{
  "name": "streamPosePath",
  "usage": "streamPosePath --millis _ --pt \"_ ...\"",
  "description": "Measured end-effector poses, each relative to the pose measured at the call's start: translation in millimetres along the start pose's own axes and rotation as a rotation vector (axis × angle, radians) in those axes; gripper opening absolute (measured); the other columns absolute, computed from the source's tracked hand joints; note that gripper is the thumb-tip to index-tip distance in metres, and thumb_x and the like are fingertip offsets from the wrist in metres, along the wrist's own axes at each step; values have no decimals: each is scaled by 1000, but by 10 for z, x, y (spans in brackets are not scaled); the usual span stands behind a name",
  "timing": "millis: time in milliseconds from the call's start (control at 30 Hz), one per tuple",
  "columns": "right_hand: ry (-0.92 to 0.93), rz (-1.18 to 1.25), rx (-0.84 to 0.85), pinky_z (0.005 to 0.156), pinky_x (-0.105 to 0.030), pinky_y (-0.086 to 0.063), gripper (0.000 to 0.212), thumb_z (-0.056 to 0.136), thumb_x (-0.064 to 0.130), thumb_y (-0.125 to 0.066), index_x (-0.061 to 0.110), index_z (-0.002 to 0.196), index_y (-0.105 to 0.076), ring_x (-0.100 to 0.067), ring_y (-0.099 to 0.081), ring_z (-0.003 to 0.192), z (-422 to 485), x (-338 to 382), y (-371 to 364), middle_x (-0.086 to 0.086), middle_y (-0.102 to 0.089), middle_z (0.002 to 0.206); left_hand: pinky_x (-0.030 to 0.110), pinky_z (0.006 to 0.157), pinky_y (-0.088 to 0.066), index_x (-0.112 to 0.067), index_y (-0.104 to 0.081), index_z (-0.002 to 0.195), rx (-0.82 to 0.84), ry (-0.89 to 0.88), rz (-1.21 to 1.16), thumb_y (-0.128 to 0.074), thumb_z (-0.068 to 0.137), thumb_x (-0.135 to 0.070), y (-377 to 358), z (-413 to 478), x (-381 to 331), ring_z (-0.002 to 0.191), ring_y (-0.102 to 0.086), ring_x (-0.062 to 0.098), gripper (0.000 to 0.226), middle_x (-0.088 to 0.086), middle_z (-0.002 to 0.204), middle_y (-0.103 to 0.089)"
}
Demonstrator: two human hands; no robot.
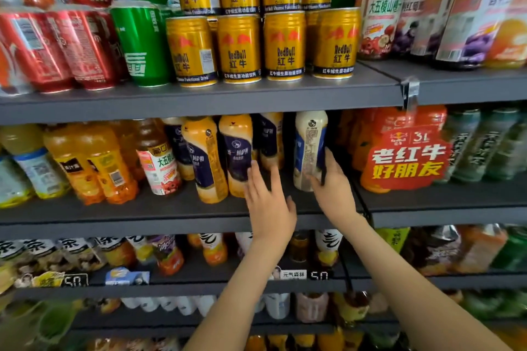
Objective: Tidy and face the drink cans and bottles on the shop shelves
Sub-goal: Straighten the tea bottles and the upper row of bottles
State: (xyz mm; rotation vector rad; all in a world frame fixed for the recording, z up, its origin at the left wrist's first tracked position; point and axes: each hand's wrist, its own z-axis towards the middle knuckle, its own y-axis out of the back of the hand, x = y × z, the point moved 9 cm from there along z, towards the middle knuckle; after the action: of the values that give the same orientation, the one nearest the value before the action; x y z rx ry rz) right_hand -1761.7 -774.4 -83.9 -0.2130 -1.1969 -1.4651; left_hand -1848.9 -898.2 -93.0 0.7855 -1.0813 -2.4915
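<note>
**Two hands at the bottles, facing part done**

Cream bottle (309, 151) stands on the middle shelf (171, 214), gripped by the right hand (332, 182), small print outward, so it likely wants turning; just beside it the left hand (269, 202) lays straight fingers against an orange bottle (238, 154); bottles left of that hand lean; above both hands, gold cans (239, 48) mostly face front.

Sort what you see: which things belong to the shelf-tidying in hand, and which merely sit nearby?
In hand: cream bottle, held by right hand; yellow bottle, touched by left hand.
Nearby: gold cans, green can, red sign.
</note>
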Motion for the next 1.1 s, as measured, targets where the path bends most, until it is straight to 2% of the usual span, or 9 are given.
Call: streamPosePath --millis 167,267,333,500,567,733,900,1000,1100 --pt "213 -39 52 84 -28 -47 47 91 7 -55 14 136 -44 -20 -56 111 -506 10 339 -4 -51 134 41 99 -44 -5 -53 125 74 -187 -154 -52 88 -22 8 -431 -617 116 -54 30 41 14 128 -55" --pt "256 -83 79 82 -34 -52 41 91 6 -54 14 131 -50 -20 -58 109 -720 -286 733 -2 -54 129 38 97 -47 -9 -55 122 108 -416 -104 -40 86 -31 -99 -778 -1193 114 -55 25 45 9 122 -58" --pt "221 -66 53 84 -30 -50 41 91 5 -54 15 131 -50 -16 -57 110 -842 -562 1104 0 -55 125 39 98 -46 -9 -53 125 143 -493 -95 -46 86 -29 -240 -920 -1597 117 -54 24 45 9 126 -57" --pt "94 -95 -59 77 -12 -44 43 95 10 -51 18 136 -44 -5 -55 99 -1077 -1359 2342 10 -51 117 40 97 -48 -7 -52 129 214 -524 -194 -70 77 -19 -645 -1165 -2953 118 -55 26 56 11 128 -56" --pt "47 -135 -117 78 -14 -43 43 94 13 -52 18 136 -42 -6 -54 101 -1092 -1725 2938 9 -50 117 42 97 -46 -6 -51 130 264 -513 -225 -72 75 -19 -852 -1264 -3534 120 -54 30 61 13 130 -54" --pt "-48 -232 -244 86 -19 -42 46 91 9 -57 9 135 -42 -15 -52 115 -994 -2565 4211 -3 -52 124 31 114 -19 -18 -13 150 374 -488 -248 -47 95 -35 -1276 -1314 -4672 142 -17 21 67 4 156 -14" --pt "-139 -197 -283 88 -20 -38 50 92 11 -56 9 138 -38 -17 -48 118 -679 -3202 4805 -1 -48 121 36 108 -32 -11 -27 147 264 -477 -238 -47 96 -29 -1575 -979 -5331 134 -36 27 58 11 147 -36" --pt "-163 -149 -271 97 -33 -46 55 93 16 -57 10 142 -33 -18 -43 125 -331 -3509 4944 -4 -44 134 32 108 -30 -11 -20 149 255 -418 -241 -43 98 -31 -1879 -711 -5601 135 -34 24 59 9 148 -34" --pt "-137 -154 -247 94 -38 -48 58 92 19 -58 10 143 -31 -22 -45 124 35 -3752 5009 -6 -42 136 31 103 -35 -9 -14 149 229 -318 -283 -43 98 -35 -2177 -402 -5799 131 -37 24 65 10 146 -36"
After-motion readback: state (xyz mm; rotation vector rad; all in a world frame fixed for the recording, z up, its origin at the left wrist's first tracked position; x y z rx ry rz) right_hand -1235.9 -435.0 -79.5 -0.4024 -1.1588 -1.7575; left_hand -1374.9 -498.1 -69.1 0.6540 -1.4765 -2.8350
